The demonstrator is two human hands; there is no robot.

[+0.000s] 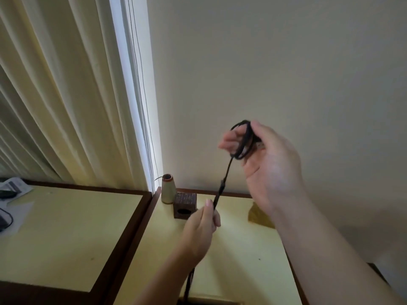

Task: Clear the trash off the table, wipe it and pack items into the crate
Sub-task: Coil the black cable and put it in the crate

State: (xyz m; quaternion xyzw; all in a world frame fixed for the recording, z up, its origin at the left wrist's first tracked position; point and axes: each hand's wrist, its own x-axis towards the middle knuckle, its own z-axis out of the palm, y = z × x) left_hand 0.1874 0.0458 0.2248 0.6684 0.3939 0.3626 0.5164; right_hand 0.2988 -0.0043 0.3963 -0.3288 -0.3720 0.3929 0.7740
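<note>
A thin black cord is stretched between my two hands above a yellow-topped table. My right hand is raised in front of the wall, with several loops of the cord wound around its fingers. My left hand is lower, over the table, and pinches the straight run of the cord between thumb and fingers. Below my left hand the cord hangs down toward the table's near edge. No crate is in view.
A cone-shaped thread spool and a dark wooden block with a round hole stand at the table's back left corner. A second yellow table adjoins on the left, with papers and a dark cable at its far edge. Curtains hang behind.
</note>
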